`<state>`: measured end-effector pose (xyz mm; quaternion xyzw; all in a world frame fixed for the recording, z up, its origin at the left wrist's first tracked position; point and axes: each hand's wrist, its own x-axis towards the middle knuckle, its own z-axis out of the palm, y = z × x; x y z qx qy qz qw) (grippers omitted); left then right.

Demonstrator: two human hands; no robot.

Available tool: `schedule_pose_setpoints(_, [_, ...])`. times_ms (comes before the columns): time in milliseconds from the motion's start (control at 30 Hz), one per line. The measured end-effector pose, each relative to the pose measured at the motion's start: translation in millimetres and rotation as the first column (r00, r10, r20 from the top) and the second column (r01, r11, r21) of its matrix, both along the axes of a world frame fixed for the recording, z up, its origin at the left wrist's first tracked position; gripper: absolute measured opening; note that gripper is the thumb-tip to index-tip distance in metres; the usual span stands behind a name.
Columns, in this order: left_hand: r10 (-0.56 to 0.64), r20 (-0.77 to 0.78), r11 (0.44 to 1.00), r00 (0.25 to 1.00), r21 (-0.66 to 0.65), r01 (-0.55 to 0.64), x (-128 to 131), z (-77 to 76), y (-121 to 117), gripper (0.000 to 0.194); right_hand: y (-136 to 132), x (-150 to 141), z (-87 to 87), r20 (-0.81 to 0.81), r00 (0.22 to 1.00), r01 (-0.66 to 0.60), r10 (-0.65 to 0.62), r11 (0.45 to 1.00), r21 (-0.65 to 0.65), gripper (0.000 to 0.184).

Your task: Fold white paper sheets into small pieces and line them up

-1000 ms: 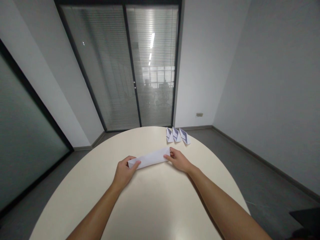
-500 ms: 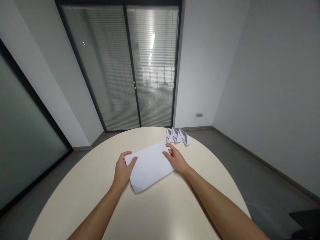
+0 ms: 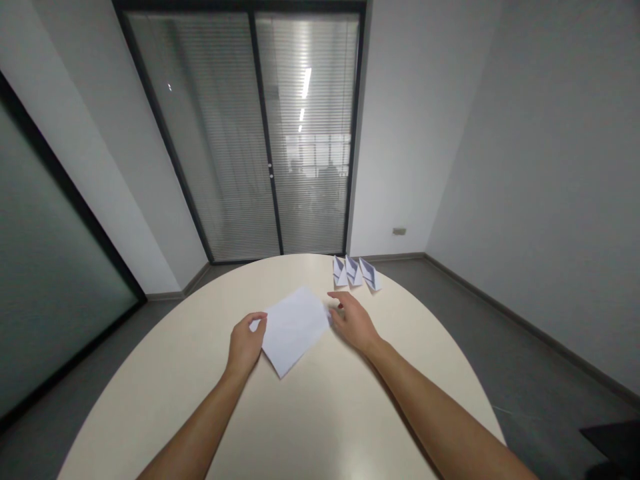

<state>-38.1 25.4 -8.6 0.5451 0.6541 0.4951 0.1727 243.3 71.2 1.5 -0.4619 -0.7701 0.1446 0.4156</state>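
Observation:
A white sheet of paper (image 3: pixel 295 328) lies at an angle above the middle of the round table, one corner pointing toward me. My left hand (image 3: pixel 247 340) pinches its left edge between thumb and fingers. At the paper's right corner is my right hand (image 3: pixel 354 321), its thumb and forefinger apart. The thumb is close to the corner; I cannot tell whether it touches. Beyond my right hand, three folded white paper pieces (image 3: pixel 353 272) stand in a row near the far edge.
The pale round table (image 3: pixel 305 427) fills the lower middle. Behind it is a glazed door with blinds (image 3: pixel 310 200), and a wall socket (image 3: pixel 399 231) sits low on the wall. A dark object (image 3: pixel 613 440) shows at the lower right.
The paper has turned, and its right end has slipped out of my right hand's grip. My right hand's fingers have parted. My left hand still pinches the left side.

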Motion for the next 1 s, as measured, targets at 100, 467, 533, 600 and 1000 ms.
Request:
schedule_pose_setpoints(100, [-0.015,-0.014,0.998,1.0,-0.053,0.014,6,2.8,-2,0.041,-12,-6,11.6,0.129,0.989,-0.078,0.075,0.997,0.022,0.032])
schedule_pose_setpoints(467, [0.131,-0.347,0.991,0.929,0.028,-0.129,17,27.0,-20,0.032,-21,-9,15.9,0.373,0.891,-0.224,0.259,0.965,-0.135,0.049])
schedule_pose_setpoints(533, [0.147,-0.291,0.986,0.945,0.117,-0.117,13,25.9,-18,0.032,-19,-6,15.0,0.364,0.883,-0.262,0.295,0.955,-0.138,0.048])
schedule_pose_setpoints(600, [0.04,-0.277,0.984,0.96,0.178,0.01,11,23.2,-15,0.032,-17,-3,13.8,0.348,0.875,-0.306,0.336,0.942,-0.139,0.049])
schedule_pose_setpoints(1000, [-0.48,-0.653,0.871,0.585,-0.275,0.408,25,1.5,-21,0.061,-35,-24,27.1,0.297,0.909,-0.294,0.293,0.955,-0.042,0.044])
